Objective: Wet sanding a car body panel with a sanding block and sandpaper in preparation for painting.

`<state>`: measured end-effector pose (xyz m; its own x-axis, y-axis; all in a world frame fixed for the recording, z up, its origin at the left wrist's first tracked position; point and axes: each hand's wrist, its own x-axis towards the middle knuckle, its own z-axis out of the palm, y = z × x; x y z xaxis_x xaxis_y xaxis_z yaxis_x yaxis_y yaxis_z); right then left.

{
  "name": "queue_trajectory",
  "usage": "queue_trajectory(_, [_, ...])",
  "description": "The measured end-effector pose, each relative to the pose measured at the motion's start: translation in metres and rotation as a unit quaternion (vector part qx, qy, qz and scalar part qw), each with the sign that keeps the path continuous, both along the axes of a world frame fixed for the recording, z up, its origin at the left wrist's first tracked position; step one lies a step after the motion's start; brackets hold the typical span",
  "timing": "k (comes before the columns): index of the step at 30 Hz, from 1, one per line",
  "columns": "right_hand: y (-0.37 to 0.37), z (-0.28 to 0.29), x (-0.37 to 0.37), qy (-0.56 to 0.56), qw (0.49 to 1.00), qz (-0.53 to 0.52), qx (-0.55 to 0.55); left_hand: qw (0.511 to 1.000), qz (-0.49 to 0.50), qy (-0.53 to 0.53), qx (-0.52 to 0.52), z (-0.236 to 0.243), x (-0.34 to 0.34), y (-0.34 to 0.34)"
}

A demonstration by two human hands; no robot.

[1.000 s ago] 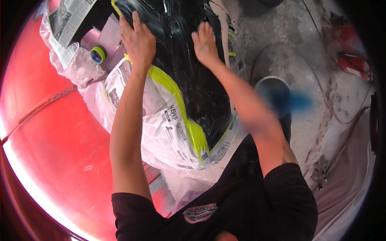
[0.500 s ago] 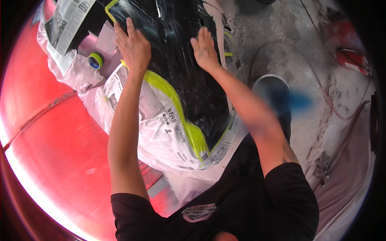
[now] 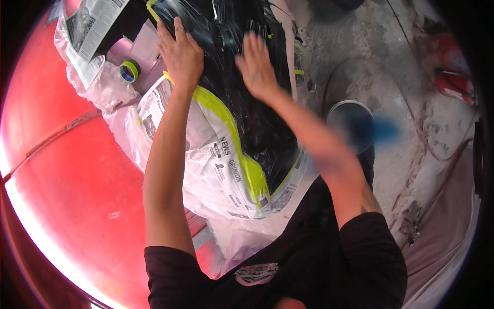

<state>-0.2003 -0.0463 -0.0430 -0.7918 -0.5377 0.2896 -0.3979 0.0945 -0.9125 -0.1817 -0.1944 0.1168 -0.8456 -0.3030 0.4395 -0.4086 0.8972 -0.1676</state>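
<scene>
Two bare hands, palms down, over a glossy black surface edged with tape and newspaper

Seen from above, the long, wrinkled-looking black surface [image 3: 252, 116] runs from the top centre down to a tapering end near the person's body. The left hand [image 3: 182, 64] lies at its left edge, fingers straight and spread, gripping nothing that shows. The right hand [image 3: 258, 74], slightly blurred, is farther in on the black, fingers extended and close together, also released; whether its palm touches the surface, I cannot tell.

A strip of yellow-green tape [image 3: 226, 114] curves along the lower left edge of the black, and printed newspaper [image 3: 208, 165] borders it. Left of the left hand sits a roll of yellow-green tape [image 3: 129, 70], beside crumpled clear plastic [image 3: 110, 92]. A large, shiny red panel [image 3: 82, 175] fills the left side. To the right, a round bucket [image 3: 337, 109], partly hidden by the right forearm, stands on the stained grey floor [image 3: 396, 103]
</scene>
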Motion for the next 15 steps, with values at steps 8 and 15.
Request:
queue_trajectory(8, [0.038,0.013,0.044,0.072,0.991,0.108,0.03,1.0,0.005,-0.003,-0.012,0.008,0.008,-0.007])
queue_trajectory(15, [0.036,0.025,0.083,0.043,0.997,0.069,0.005,0.999,0.032,-0.019,-0.032,0.013,0.021,-0.003])
